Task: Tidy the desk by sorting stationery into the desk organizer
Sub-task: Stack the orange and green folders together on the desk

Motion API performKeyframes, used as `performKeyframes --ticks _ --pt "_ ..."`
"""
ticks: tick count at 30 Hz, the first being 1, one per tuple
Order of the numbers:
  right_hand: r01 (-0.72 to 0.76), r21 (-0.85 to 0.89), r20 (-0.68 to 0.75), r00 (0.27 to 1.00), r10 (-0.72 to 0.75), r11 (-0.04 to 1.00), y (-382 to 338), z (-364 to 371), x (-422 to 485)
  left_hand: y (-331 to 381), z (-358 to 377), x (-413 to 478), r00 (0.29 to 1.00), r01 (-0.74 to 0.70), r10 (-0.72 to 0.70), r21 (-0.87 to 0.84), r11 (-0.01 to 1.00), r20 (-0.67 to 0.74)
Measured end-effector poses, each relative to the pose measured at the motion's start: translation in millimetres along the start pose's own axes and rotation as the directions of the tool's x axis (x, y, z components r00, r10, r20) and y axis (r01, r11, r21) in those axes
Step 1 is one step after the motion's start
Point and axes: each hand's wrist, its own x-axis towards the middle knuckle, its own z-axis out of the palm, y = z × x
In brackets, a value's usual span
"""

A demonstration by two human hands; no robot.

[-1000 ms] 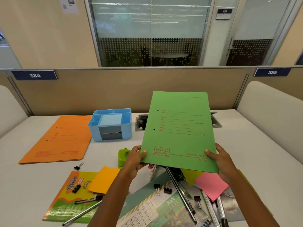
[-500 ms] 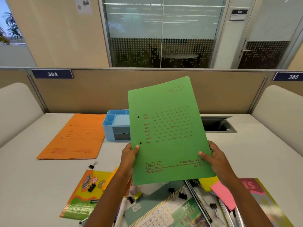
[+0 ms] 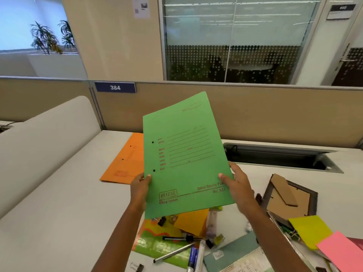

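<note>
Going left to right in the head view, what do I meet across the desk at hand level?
From the left: flat orange paper folder → left hand → green card folder → right hand → brown-backed picture frame → yellow sticky pad → pink sticky pad.

It was an open-plan office: beige partitions [image 3: 275, 114] fenced a white table [image 3: 68, 213] with a cable slot [image 3: 279, 156], one carried a blue number plate [image 3: 115, 87] reading 384, and a dot-frosted glass meeting room [image 3: 231, 40] stood behind.

Beige partition [image 3: 275, 114] with number plate 384 [image 3: 115, 87], frosted glass wall [image 3: 231, 46] behind, potted plants [image 3: 49, 38] far left, open cable hatch [image 3: 279, 156]
</note>
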Motion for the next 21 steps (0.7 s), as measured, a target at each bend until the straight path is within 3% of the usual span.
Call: performKeyframes --ticks 7,15,21 --pt "-0.041 0.092 -0.092 0.995 0.049 0.995 -2 88 27 -11 -66 30 0.998 0.054 -0.052 0.062 0.997 -0.023" --pt "-0.167 -0.06 0.07 0.983 0.171 0.984 6 160 56 -19 -113 80 0.971 0.091 -0.092 -0.014 0.996 -0.221" --pt "-0.258 -0.189 0.081 0.957 0.277 0.947 26 188 73 -29 -131 116 0.961 0.063 -0.038 0.08 0.995 -0.275"
